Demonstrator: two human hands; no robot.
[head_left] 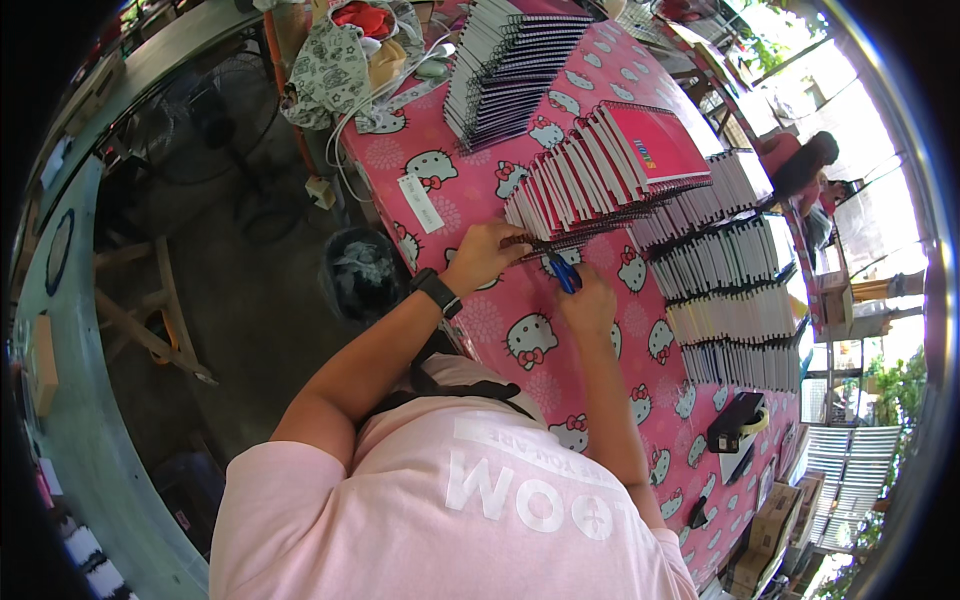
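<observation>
— What are the hands doing in the head view?
— The left hand (487, 255) presses closed on the spiral edge of the front notebook (560, 232) in the fanned red stack (610, 165). The right hand (588, 305) grips blue-handled pliers (562, 268) at that spiral.
— And around them?
— A pink cartoon tablecloth (440, 190); white notebook stacks (730, 300) just beyond.

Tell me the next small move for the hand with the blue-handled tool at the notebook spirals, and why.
Probably close the blue-handled tool on the wire end: the right hand has it at the spiral edge of the front notebook, while the left hand pins that edge down.
</observation>
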